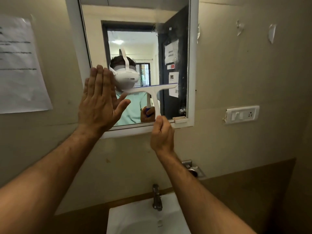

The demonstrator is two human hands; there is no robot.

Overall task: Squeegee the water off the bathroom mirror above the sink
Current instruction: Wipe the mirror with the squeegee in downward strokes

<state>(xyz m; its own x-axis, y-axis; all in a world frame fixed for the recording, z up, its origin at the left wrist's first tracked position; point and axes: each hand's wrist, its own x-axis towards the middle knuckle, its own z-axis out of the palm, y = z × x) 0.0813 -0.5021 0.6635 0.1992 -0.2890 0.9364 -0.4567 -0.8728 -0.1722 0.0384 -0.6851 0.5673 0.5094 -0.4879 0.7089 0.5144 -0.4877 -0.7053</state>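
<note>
A white-framed mirror (135, 31) hangs on the wall above the sink (145, 218). My right hand (162, 134) grips the lower end of the white T-shaped squeegee (154, 92). Its blade lies level against the lower half of the glass. My left hand (99, 102) is flat with straight fingers over the mirror's lower left edge; whether it touches the frame I cannot tell. Water drops and smears show on the glass near its right side (181, 92). A person wearing a white headset is reflected in the mirror.
A metal tap (157, 196) rises behind the white basin. A switch and socket plate (242, 114) sits on the wall to the right of the mirror. A paper sheet (18, 65) is taped to the left wall. A metal holder (194, 169) is fixed below the mirror.
</note>
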